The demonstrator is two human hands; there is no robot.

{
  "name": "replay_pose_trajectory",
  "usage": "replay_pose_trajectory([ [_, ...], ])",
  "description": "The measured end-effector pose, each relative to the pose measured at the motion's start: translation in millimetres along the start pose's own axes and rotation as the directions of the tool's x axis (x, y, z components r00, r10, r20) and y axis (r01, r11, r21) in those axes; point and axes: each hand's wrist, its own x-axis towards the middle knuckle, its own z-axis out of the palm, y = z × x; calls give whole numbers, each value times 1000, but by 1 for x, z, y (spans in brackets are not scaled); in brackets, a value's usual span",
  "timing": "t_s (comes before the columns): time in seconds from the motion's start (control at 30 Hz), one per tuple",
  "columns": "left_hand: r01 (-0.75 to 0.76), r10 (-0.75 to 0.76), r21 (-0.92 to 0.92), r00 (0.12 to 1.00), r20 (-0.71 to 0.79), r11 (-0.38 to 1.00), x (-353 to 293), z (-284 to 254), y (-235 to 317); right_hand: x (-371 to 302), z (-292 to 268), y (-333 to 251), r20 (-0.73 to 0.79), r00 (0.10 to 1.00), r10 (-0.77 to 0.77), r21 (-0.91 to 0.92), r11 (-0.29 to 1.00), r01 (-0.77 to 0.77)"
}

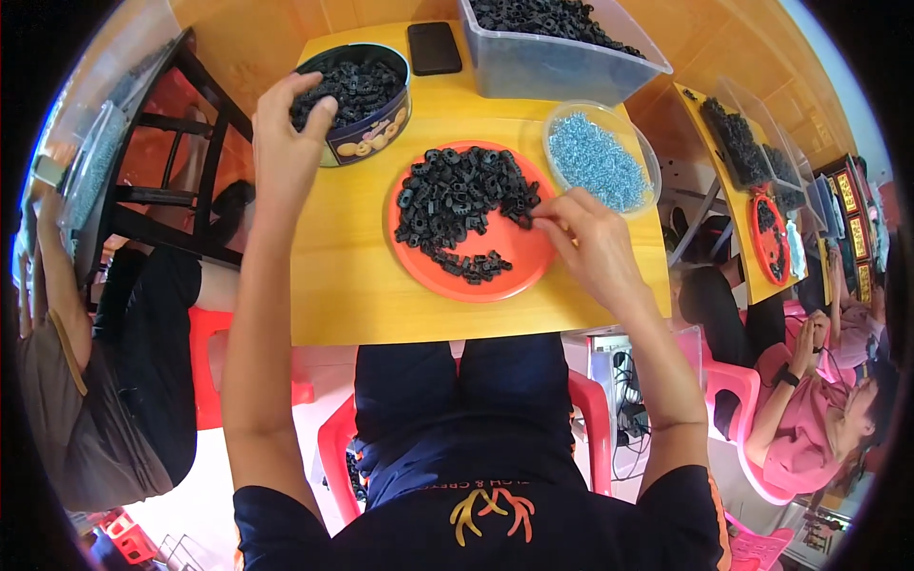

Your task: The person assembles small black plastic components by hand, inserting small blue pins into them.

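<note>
An orange-red round plate (428, 273) lies on the yellow table, heaped with small black plastic parts (452, 195). At the plate's right edge, my right hand (592, 243) has thumb and fingers pinched together on a black part at the side of the heap; the fingers mostly cover that part. My left hand (288, 128) is over the left rim of a round tin (367, 143), its thumb and fingers apart and nothing visible between them. More black parts (357, 88) fill the tin. Right of the plate, a clear round tub (651, 171) holds many small silvery-blue metal pieces (595, 162).
A large clear plastic bin (562, 71) of black parts stands at the table's back, beside a dark phone (434, 48). A black chair (176, 162) is at the left. People sit on both sides; another table (709, 124) with bins and a red plate (767, 243) is at the right.
</note>
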Motion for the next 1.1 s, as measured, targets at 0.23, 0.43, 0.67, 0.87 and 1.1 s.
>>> replay_pose_trajectory([
  [0.23,146,-114,-324,987,115,935,-97,-12,84,10,36,-23,27,996,-88,74,994,86],
  [0.43,402,-313,-457,913,261,794,-148,-10,100,25,54,-26,-41,990,-137,31,990,138],
  [0.67,470,-336,-541,881,333,697,-154,1,109,29,62,-27,-105,978,-179,-55,983,174],
  [0.87,627,-408,-567,779,476,534,-148,1,118,20,52,-26,-85,995,47,269,963,-23],
  [1.1,642,-377,-608,767,520,467,-140,8,136,-6,28,-39,394,876,278,848,259,-463],
])
